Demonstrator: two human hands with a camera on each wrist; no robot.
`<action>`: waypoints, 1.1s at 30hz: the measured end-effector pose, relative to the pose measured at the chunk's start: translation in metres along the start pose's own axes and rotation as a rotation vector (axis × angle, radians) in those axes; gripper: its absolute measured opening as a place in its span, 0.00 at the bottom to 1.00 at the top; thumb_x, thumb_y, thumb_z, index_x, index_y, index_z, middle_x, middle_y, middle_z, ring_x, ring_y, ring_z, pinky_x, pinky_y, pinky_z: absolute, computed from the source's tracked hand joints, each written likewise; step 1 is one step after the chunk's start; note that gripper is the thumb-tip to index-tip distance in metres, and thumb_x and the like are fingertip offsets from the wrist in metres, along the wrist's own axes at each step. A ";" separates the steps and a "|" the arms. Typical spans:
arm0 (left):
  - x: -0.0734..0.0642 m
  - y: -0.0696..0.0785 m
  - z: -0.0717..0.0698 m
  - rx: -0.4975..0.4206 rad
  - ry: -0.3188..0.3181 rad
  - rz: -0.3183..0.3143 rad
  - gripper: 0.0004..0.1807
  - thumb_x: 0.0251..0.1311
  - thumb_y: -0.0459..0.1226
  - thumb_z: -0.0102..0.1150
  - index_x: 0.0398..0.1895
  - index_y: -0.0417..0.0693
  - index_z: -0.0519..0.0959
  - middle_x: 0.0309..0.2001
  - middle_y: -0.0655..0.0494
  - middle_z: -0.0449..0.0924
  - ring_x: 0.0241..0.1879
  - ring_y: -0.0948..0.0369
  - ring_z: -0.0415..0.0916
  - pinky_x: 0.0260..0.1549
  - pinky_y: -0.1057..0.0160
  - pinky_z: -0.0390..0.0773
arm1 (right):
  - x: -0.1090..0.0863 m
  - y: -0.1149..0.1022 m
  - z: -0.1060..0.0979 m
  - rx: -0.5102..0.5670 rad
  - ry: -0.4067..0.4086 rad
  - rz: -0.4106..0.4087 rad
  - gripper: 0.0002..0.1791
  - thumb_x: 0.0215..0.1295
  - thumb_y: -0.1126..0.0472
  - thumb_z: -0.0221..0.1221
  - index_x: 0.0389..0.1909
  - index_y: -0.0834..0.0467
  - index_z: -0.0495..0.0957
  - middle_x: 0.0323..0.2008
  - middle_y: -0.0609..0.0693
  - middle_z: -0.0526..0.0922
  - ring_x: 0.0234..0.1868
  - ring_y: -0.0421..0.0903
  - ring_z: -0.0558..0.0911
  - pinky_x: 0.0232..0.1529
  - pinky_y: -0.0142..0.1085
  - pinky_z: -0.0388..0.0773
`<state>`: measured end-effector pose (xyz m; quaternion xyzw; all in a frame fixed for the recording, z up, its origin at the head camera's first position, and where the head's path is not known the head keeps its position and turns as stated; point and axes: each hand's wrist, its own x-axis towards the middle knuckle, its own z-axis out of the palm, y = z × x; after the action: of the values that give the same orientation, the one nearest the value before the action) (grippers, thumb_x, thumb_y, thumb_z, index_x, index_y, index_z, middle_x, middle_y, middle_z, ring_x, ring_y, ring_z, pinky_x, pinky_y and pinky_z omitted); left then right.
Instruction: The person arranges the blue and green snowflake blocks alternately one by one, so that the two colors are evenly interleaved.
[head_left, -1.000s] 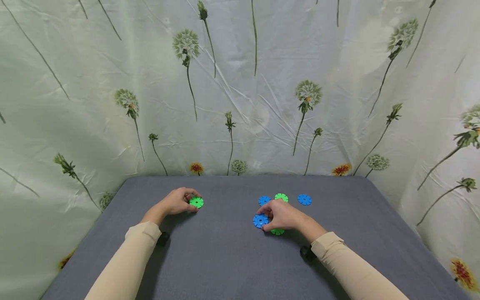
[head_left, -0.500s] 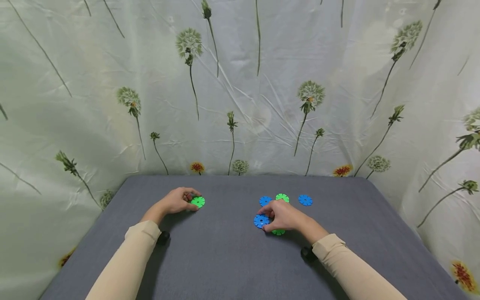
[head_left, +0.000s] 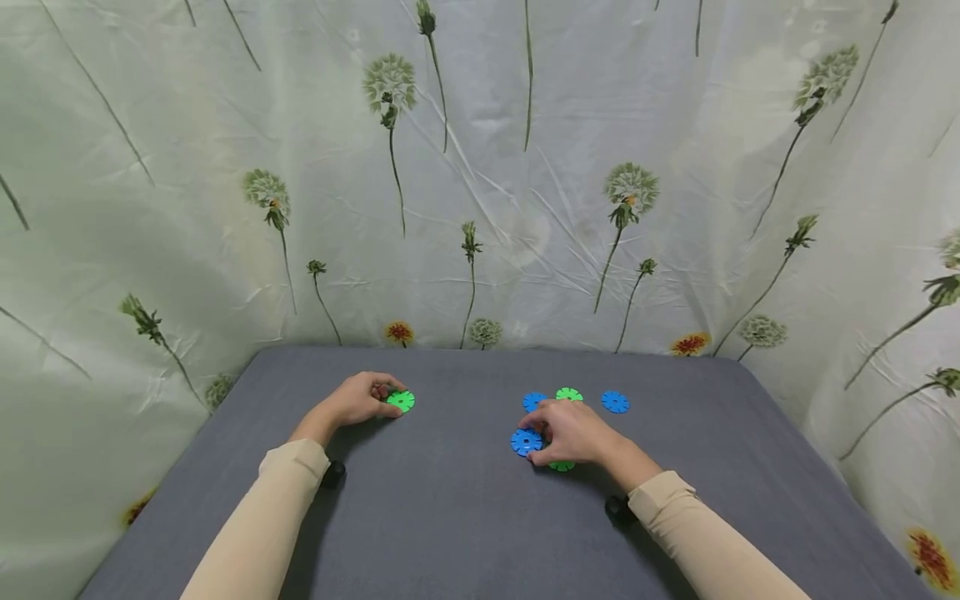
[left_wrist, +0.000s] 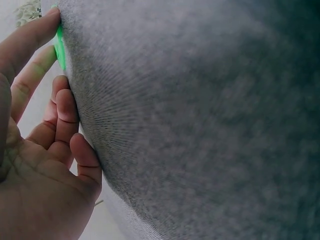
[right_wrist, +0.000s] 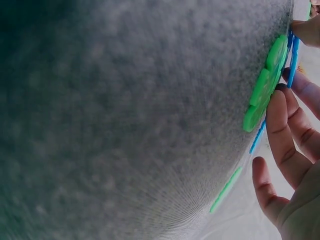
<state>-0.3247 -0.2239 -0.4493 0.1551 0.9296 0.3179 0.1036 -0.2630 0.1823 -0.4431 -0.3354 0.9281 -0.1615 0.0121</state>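
My left hand [head_left: 360, 402] is at the table's far left, thumb and index finger pinching the edges of a green notched plastic building disc [head_left: 401, 401]. That green disc shows edge-on against the cloth in the left wrist view. Farther right, my right hand [head_left: 572, 431] holds a blue notched disc [head_left: 527, 442] between thumb and finger. In the right wrist view the blue disc [right_wrist: 294, 60] stands edge-on between the fingertips, beside another green disc [right_wrist: 265, 85]. Seen from the head, this second green disc [head_left: 562, 467] is mostly hidden under the right hand.
Behind the right hand lie a blue disc [head_left: 534, 402] and a green disc [head_left: 569, 394], both partly covered. Another blue disc [head_left: 616, 402] lies to their right. A grey cloth covers the table [head_left: 450, 517], and a dandelion-print curtain [head_left: 480, 167] hangs behind it.
The head view has swung slightly, so everything sits a little farther right in it. Both hands keep their hold on the same discs.
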 end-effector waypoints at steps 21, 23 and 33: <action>0.003 -0.003 0.003 -0.024 0.011 -0.021 0.23 0.63 0.42 0.78 0.60 0.48 0.88 0.44 0.50 0.78 0.40 0.56 0.70 0.39 0.58 0.70 | 0.021 -0.008 -0.008 0.065 0.005 0.051 0.21 0.59 0.49 0.76 0.53 0.51 0.91 0.37 0.41 0.85 0.33 0.30 0.79 0.37 0.29 0.78; 0.003 -0.003 0.002 -0.028 0.009 -0.030 0.23 0.63 0.42 0.78 0.60 0.48 0.88 0.43 0.50 0.78 0.40 0.55 0.69 0.39 0.58 0.70 | 0.028 -0.010 -0.009 0.070 0.006 0.042 0.22 0.60 0.50 0.76 0.54 0.52 0.90 0.39 0.43 0.86 0.33 0.31 0.81 0.37 0.30 0.79; 0.001 0.003 0.001 -0.024 0.007 -0.044 0.22 0.63 0.42 0.78 0.60 0.48 0.88 0.45 0.49 0.79 0.41 0.55 0.70 0.40 0.58 0.71 | 0.060 -0.027 -0.005 0.074 0.004 0.093 0.22 0.61 0.50 0.75 0.56 0.51 0.90 0.46 0.46 0.89 0.38 0.36 0.86 0.43 0.37 0.84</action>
<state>-0.3247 -0.2211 -0.4481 0.1324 0.9292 0.3272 0.1093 -0.2939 0.1268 -0.4247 -0.2909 0.9360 -0.1959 0.0299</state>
